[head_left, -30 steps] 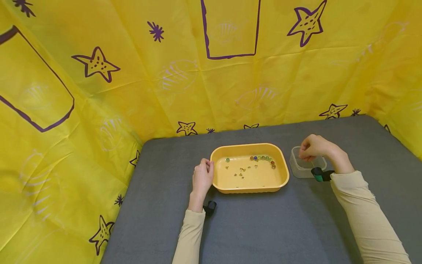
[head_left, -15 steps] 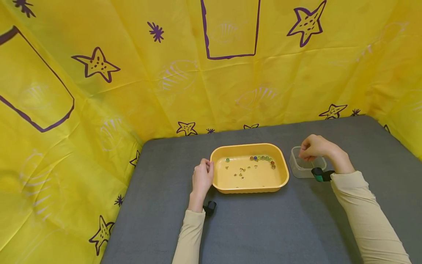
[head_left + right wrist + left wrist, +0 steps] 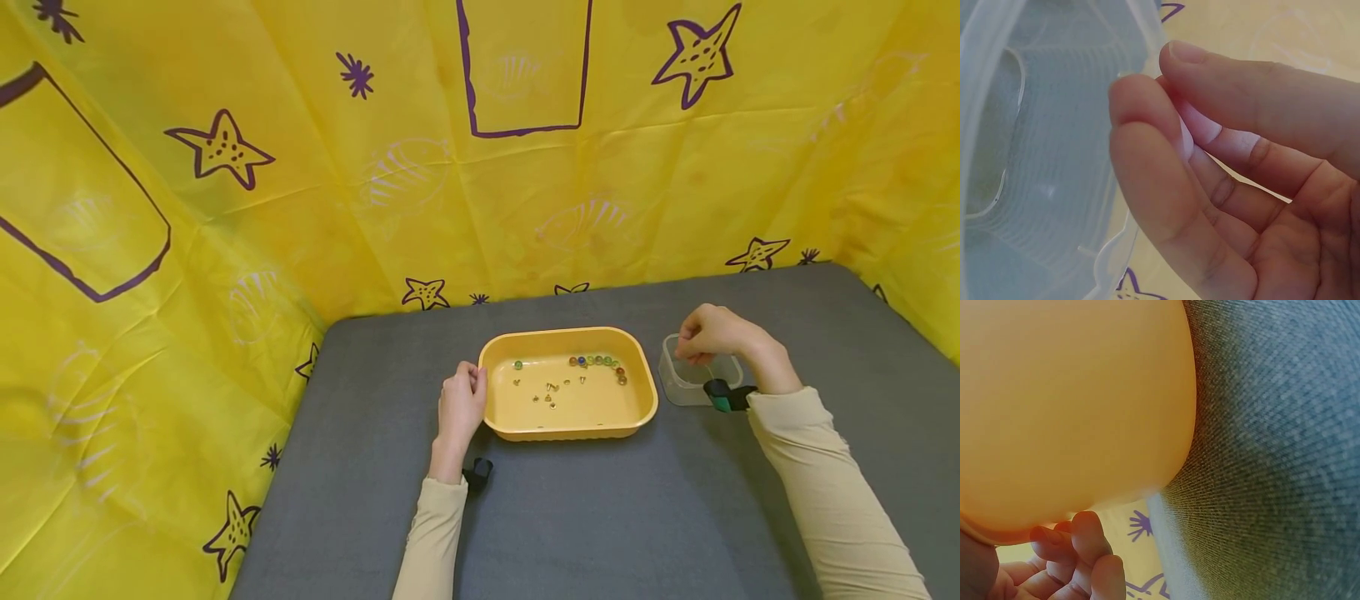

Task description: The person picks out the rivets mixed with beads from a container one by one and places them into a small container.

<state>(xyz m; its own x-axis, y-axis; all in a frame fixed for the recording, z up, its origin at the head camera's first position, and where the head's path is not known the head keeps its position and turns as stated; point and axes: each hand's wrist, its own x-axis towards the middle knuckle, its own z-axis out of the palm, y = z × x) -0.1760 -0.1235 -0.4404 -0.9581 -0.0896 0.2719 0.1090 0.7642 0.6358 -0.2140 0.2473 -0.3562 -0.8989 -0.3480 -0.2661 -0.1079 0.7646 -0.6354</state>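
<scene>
My left hand point(image 3: 462, 400) grips the left rim of a yellow plastic tray point(image 3: 570, 421). In the left wrist view, its curled fingers point(image 3: 1088, 534) lie against the tray's outer side. Inside the tray are several glass marbles point(image 3: 598, 360), mostly along the far right, and several small gold-coloured pieces point(image 3: 547, 398) that look like thumbtacks. My right hand point(image 3: 712, 330) hangs over a clear plastic container point(image 3: 682, 392) to the right of the tray. The right wrist view shows its fingers loosely bent, thumb near the index fingertip, with nothing visible between them.
A grey cloth-covered table point(image 3: 570, 517) bears the tray and container. Behind and to the sides hangs a yellow curtain point(image 3: 315, 217) with starfish and fish drawings, meeting the table's far edge. A black wrist camera strap point(image 3: 727, 395) sits close to the container's rim.
My right hand has risen slightly and shifted a little left over the clear container. The left hand, tray, marbles and gold pieces have stayed in place.
</scene>
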